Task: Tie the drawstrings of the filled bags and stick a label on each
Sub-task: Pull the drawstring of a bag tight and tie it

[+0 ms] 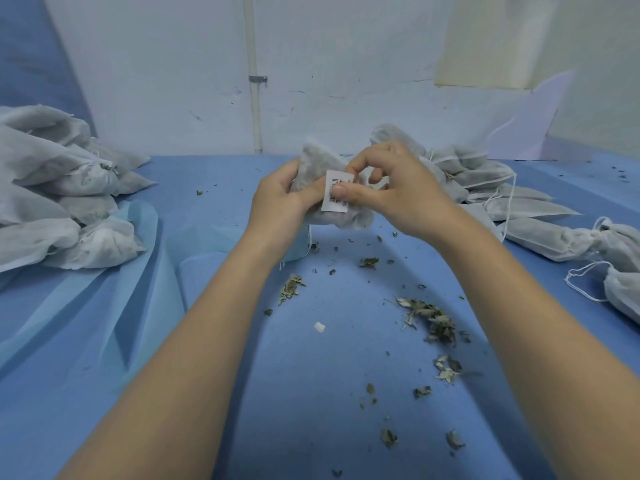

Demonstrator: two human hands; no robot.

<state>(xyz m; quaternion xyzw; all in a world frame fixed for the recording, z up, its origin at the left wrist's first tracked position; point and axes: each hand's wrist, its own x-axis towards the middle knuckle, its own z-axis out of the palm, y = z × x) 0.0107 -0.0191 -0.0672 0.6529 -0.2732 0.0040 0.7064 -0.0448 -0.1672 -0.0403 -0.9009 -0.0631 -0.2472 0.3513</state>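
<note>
Near the centre of the frame, a little above the middle, both hands hold one filled white bag (313, 174) up above the table (311, 375), which is covered in blue cloth. The left hand (277, 199) has a holding grip, its fingers curled round the bag's left side from below. The right hand (398, 192) has a narrow grip: its thumb (341, 192) presses flat on a small white label (335, 191) printed with a barcode, which lies against the front of the bag, while its other fingers curl over the bag's upper edge. Whether the label is fully stuck down cannot be told. At the left of the frame sits a heap of white bags (59, 188) on the cloth, some with a pale patch showing on them. At the right of the frame lies another pile of filled bags (502, 188) with loose white drawstrings (585, 282) trailing from their necks. Dried leaf crumbs (433, 320) are scattered over the cloth in the lower centre and lower right, with a tiny white scrap (319, 327) among them. A lighter blue sheet (138, 223) lies folded at the left centre. Behind stands a pale wall with a vertical pipe (254, 98) in the upper centre.
</note>
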